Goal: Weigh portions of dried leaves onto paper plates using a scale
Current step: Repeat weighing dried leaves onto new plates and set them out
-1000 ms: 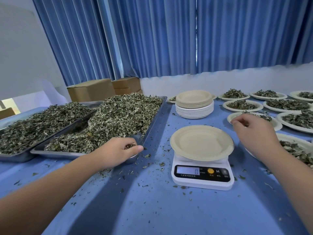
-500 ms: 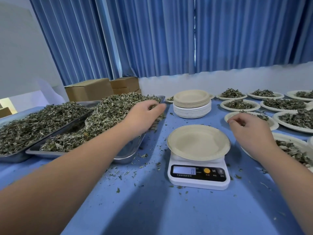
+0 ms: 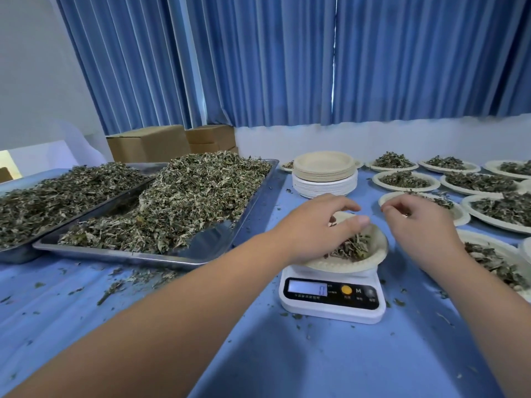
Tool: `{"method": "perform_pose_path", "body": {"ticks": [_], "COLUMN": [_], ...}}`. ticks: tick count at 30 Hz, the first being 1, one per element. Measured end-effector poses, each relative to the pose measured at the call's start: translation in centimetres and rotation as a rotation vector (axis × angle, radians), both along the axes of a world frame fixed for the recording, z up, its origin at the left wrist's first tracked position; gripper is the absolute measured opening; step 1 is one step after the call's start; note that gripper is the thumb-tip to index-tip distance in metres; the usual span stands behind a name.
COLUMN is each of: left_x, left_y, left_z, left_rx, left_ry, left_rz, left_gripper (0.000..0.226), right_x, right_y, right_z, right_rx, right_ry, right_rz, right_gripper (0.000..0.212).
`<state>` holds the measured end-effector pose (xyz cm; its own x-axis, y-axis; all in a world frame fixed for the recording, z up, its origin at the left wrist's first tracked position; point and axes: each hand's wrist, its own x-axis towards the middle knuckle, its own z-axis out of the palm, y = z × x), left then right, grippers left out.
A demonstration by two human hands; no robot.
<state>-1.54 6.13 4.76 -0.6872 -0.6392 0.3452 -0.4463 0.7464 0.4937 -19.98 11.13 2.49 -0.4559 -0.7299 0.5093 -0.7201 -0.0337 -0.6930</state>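
Note:
A white digital scale stands on the blue table and carries a paper plate. A small heap of dried leaves lies on that plate. My left hand hovers right over the heap with its fingers spread and relaxed, the palm hiding part of the leaves. My right hand hangs just right of the plate, fingers loosely curled, nothing visible in it. The big pile of dried leaves fills a steel tray to the left.
A second steel tray of darker leaves sits at far left. A stack of paper plates stands behind the scale. Several filled plates cover the right side. Cardboard boxes and blue curtains are behind. Leaf crumbs litter the table.
My left hand left the tray's leaf pile and swung right over the scale's plate, where leaves now lie. My right hand stayed nearly still.

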Motion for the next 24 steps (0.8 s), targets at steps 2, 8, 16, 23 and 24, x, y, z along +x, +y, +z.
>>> {"method": "perform_pose_path", "body": {"ticks": [2,8,16,23,24], "left_x": [0.9,6.9,16.0,16.5,16.1], "left_y": [0.0,-2.5,-7.2,-7.0,-6.9], "left_z": [0.3,0.9,-1.0,-0.8,-0.6], "left_rx": [-0.064,-0.277,0.111,0.338,0.327], "left_ry": [0.005,-0.069,-0.614,-0.487,-0.419], "left_rz": [-0.016,0.415,1.093,0.684,0.675], "left_gripper": [0.037,0.027,0.048,0.029,0.029], "right_x": [0.1,0.3,0.5,0.1,0.1], "right_y": [0.1,0.4,0.3,0.1,0.1], "right_z": [0.0,0.3,0.2,0.0,0.0], "right_rx": [0.009,0.029,0.037,0.021,0.016], "right_ry": [-0.001,0.002,0.010,-0.006,-0.006], "right_rz": [0.003,0.004,-0.004,-0.007,-0.005], "right_gripper": [0.013,0.015,0.016,0.016,0.016]}}
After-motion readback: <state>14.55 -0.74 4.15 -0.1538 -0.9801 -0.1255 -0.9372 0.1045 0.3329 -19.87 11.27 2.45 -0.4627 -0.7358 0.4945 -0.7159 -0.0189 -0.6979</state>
